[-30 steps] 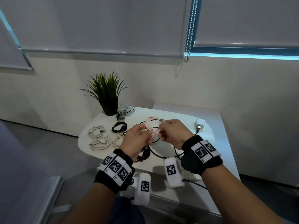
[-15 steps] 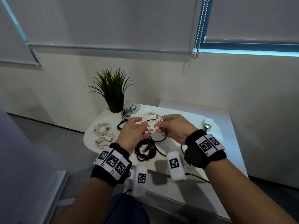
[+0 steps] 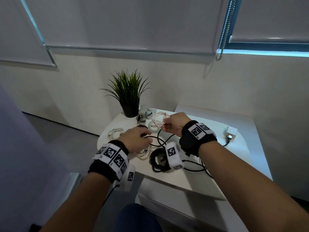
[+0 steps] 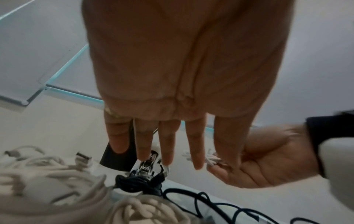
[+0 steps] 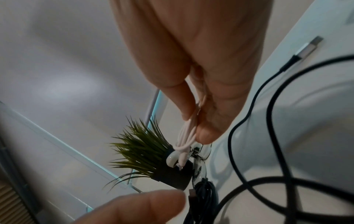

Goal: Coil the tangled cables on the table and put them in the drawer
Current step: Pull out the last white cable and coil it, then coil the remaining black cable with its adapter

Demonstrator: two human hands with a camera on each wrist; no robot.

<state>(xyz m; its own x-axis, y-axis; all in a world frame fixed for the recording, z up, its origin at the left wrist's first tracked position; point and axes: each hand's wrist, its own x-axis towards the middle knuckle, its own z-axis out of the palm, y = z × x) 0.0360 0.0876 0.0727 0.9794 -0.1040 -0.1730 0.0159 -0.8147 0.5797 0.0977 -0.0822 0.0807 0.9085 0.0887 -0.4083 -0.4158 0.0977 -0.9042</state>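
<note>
The right hand [image 3: 173,124] pinches the coiled pale pink cable [image 3: 158,120] between thumb and fingers. The left hand [image 3: 136,139], fingers straight, hovers over the loose black cable [image 3: 156,144] on the white table [image 3: 209,178].

Pale pink cable [image 3: 158,121] wound into a small coil, held above the bench [image 3: 209,131] by one side, plug hanging at the lower edge. Loose black cable [image 3: 160,141] sprawled in open loops across the middle of the bench, silver plug at one end. Thick black coil [image 3: 157,160] lying at the near edge. Small black bundle [image 4: 138,182] farther back. White cables [image 3: 115,133] heaped in loose coils on the left; another white coil [image 3: 143,154] just near of them.
</note>
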